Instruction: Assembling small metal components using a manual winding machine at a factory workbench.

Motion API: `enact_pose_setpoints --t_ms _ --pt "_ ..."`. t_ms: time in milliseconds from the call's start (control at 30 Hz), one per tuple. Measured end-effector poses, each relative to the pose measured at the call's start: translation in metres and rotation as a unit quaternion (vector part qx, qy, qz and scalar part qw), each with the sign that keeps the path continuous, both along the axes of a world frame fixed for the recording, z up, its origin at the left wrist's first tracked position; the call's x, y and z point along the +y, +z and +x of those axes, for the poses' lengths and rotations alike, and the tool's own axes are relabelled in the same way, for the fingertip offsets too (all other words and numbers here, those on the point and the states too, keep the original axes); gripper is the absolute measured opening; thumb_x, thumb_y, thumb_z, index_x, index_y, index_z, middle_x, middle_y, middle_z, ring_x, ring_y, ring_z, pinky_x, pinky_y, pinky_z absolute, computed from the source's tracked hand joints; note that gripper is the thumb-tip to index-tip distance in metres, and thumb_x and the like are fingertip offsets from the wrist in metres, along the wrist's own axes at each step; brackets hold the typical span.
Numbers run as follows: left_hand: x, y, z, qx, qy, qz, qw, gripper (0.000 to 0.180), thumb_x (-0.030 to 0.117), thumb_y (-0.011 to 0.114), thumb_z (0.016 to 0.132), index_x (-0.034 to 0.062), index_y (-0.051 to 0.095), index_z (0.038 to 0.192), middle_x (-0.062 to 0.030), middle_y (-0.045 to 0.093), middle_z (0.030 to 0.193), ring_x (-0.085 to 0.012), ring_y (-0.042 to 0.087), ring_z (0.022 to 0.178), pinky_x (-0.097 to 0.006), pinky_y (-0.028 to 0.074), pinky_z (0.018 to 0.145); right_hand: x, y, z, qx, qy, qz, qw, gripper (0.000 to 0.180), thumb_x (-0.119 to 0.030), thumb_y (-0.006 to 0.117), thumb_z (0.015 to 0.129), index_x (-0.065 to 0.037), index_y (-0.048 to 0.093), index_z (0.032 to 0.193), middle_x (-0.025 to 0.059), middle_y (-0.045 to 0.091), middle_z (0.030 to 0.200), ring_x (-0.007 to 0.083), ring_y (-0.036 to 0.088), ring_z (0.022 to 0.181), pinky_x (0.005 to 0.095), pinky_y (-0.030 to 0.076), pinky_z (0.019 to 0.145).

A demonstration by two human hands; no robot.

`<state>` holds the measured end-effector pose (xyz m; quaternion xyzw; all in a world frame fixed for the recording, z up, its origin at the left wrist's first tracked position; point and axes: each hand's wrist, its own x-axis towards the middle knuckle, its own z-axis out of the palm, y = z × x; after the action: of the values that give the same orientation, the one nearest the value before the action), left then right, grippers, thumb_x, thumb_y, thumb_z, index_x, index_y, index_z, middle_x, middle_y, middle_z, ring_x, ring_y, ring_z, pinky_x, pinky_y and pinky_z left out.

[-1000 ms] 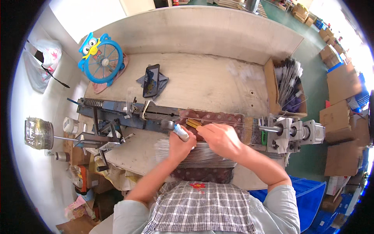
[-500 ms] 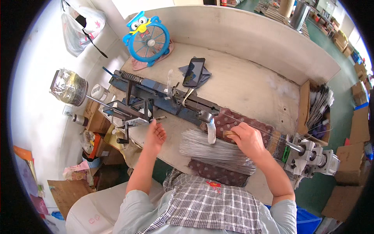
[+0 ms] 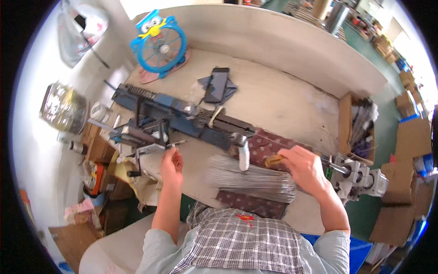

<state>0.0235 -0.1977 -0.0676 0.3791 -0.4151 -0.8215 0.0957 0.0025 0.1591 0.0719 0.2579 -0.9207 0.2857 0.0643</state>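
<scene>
My right hand is closed on a small tan block, perhaps wooden, just above the right part of a bundle of thin metal wires. My left hand has its fingers curled together at a short metal rod on the crank device; what they pinch, if anything, is too small to make out. Behind both hands a long blue-black metal machine with a spring runs across the table. Its right end bears a lever with a white-wrapped handle, close to the wires.
A dotted brown cloth lies under the wires. Shaft clamps stand at the right edge. A phone on a cloth and a blue toy-shaped fan are farther back. A box of wires sits at far right.
My right hand has shifted slightly right with the tan block, which shows more now. My left hand has drawn its fingers together by the rod. The whole view has swung a little.
</scene>
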Motion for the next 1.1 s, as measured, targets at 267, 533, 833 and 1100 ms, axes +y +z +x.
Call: enact_pose_setpoints --t_ms 267,533,833,1100 --pt "0.197 0.057 -0.011 0.179 -0.343 -0.004 0.922 0.013 0.014 0.060 0.089 0.0027 0.063 0.095 -0.0053 0.063 0.081 -0.0101 0.055 0.061 -0.024 0.045 0.055 0.036 -0.007 -0.025 -0.124 -0.039 -0.112 0.985 0.019 -0.014 0.064 0.083 -0.004 0.068 0.099 0.0100 0.065 0.080 0.0233 0.062 0.073 0.0308 0.048 0.067" --pt "0.235 0.048 -0.024 0.226 -0.398 -0.050 0.888 0.015 0.015 0.059 0.092 0.0018 0.063 0.097 -0.0033 0.064 0.082 -0.0060 0.053 0.059 -0.020 0.042 0.054 0.058 -0.034 -0.016 -0.200 -0.069 -0.270 0.939 0.021 -0.014 0.065 0.083 -0.005 0.068 0.102 0.0086 0.065 0.081 0.0205 0.062 0.073 0.0303 0.048 0.067" --pt "0.202 0.070 -0.025 0.119 -0.249 -0.018 0.961 0.016 0.019 0.061 0.091 0.0040 0.064 0.095 -0.0033 0.063 0.080 -0.0060 0.051 0.058 -0.020 0.042 0.055 0.013 -0.015 -0.035 0.088 -0.074 -0.054 0.992 0.013 -0.016 0.066 0.077 -0.010 0.069 0.087 0.0052 0.061 0.076 0.0262 0.059 0.078 0.0380 0.049 0.070" --pt "0.196 0.069 -0.025 0.138 -0.260 0.019 0.956 0.018 0.022 0.060 0.092 0.0049 0.061 0.087 -0.0028 0.062 0.075 -0.0059 0.050 0.055 -0.019 0.041 0.055 -0.009 -0.024 -0.046 -0.011 -0.030 -0.051 0.998 0.017 -0.022 0.060 0.081 -0.008 0.069 0.086 0.0076 0.064 0.081 0.0277 0.060 0.085 0.0389 0.049 0.073"
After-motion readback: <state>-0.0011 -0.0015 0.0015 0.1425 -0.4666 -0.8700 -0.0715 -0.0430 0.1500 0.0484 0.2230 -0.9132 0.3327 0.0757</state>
